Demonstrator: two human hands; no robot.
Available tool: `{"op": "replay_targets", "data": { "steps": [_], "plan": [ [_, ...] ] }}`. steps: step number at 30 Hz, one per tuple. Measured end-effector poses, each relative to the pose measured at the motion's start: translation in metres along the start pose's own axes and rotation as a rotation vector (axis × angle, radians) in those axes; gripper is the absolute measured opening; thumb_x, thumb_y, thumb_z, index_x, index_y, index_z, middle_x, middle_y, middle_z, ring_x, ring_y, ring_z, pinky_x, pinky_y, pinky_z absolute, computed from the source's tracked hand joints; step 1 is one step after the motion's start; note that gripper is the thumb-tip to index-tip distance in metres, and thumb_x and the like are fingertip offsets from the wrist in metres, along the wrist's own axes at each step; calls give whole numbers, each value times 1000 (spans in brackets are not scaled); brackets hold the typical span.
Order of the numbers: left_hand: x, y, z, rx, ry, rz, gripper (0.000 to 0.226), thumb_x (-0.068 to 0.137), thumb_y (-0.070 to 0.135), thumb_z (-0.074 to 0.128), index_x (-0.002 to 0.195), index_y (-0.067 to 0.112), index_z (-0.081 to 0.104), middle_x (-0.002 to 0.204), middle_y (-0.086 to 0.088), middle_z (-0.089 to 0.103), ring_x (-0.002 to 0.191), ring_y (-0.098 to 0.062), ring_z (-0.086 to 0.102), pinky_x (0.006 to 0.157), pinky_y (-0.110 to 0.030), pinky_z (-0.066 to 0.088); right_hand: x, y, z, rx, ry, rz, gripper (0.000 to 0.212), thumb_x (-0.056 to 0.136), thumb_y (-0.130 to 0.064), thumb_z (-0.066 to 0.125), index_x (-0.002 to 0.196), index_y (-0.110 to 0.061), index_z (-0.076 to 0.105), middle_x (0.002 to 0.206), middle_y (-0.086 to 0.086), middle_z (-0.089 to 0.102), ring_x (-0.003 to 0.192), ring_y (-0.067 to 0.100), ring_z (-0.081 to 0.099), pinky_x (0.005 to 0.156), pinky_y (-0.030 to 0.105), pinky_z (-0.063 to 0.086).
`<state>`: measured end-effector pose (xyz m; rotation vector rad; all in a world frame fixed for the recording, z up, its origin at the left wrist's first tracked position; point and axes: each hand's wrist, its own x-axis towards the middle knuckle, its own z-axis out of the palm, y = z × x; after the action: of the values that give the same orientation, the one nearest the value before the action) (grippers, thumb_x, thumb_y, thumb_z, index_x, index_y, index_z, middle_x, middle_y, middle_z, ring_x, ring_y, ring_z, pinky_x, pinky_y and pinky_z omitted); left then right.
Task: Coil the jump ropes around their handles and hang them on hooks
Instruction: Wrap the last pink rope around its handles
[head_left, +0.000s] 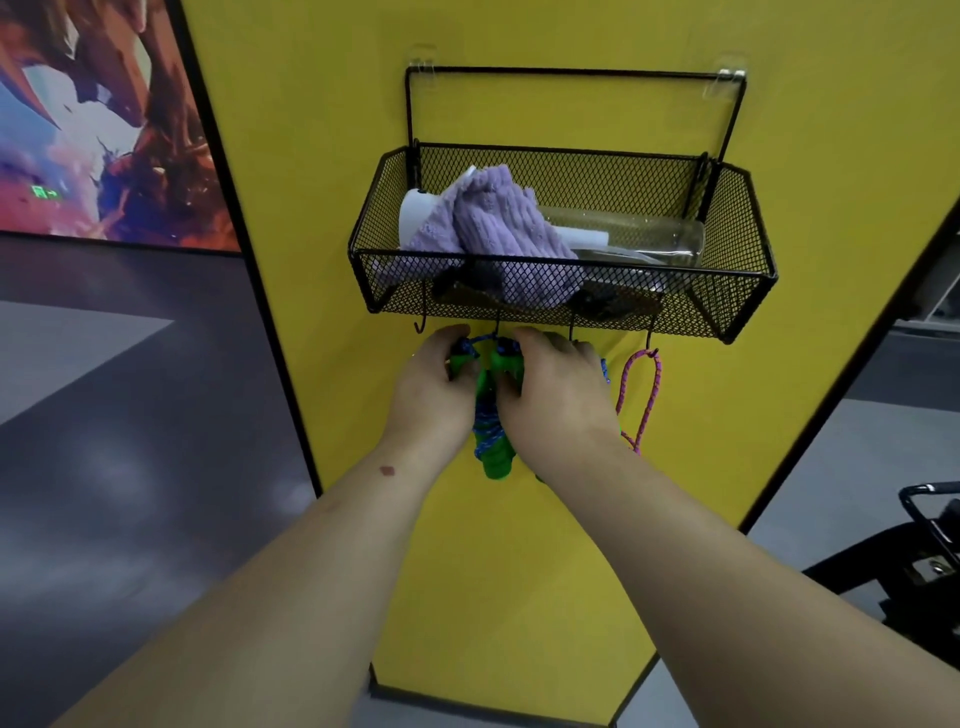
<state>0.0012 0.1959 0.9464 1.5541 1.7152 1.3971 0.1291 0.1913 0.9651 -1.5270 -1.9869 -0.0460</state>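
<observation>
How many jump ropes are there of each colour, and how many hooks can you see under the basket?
Blue jump rope with green handles: 1, held in both hands, left hand and right hand
Pink jump rope: 1, hanging on the far right hook
Hooks in view under the basket: 4
Total: 2 ropes, 4 hooks

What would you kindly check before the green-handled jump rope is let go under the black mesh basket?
1. Left hand grips a green plastic handle: ok.
2. Right hand grips the bundle: ok.
3. Blue braided rope coiled around the handles: ok.
4. Rope loop seated on the second black wire hook: cannot tell, fingers hide it.
5. Leftmost black hook free: ok.
6. Pink braided rope hanging on the rightmost hook: ok.
</observation>
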Motion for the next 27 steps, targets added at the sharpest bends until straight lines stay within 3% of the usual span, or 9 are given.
{"op": "replay_targets", "data": {
  "steps": [7,10,12,15,19,27],
  "plan": [
    [-8,-11,1,61,49,32,57,104,21,53,158,33,37,154,0,53,137,-25,54,101,-36,51,-9,6,-2,71,17,-39,45,83,-17,60,127,-12,59,126,10,60,112,39,53,100,44,43],
    [-32,-19,-1,180,110,100,55,107,23,50,159,29,36,156,-1,49,138,-21,48,93,-18,40,-27,9,0,103,69,-45,57,84,-16,60,140,-12,52,134,11,56,118,38,53,103,46,43],
    [-52,-26,1,249,100,154,53,106,21,50,158,26,39,154,1,49,137,-17,46,92,-15,37,-44,11,8,106,79,-60,59,86,-18,60,144,-11,49,138,11,54,120,37,53,104,46,44],
    [-78,-48,7,321,32,224,54,103,17,53,156,20,42,154,-2,49,141,-20,46,110,-35,45,-75,16,29,96,55,-100,61,87,-20,58,146,-10,46,138,10,54,119,35,52,104,46,43],
    [-122,-104,21,492,-3,261,59,99,16,56,155,15,41,154,-10,48,143,-31,45,114,-47,43,-133,33,76,101,-10,-111,63,87,-20,58,148,-11,44,140,9,53,119,33,51,101,44,44],
    [-242,-286,74,684,-140,77,71,97,23,56,162,21,25,165,-9,31,154,-34,26,122,-52,31,-290,99,230,8,-333,-14,71,95,-31,55,158,-15,25,164,9,30,148,32,31,118,47,32]
  ]
}}
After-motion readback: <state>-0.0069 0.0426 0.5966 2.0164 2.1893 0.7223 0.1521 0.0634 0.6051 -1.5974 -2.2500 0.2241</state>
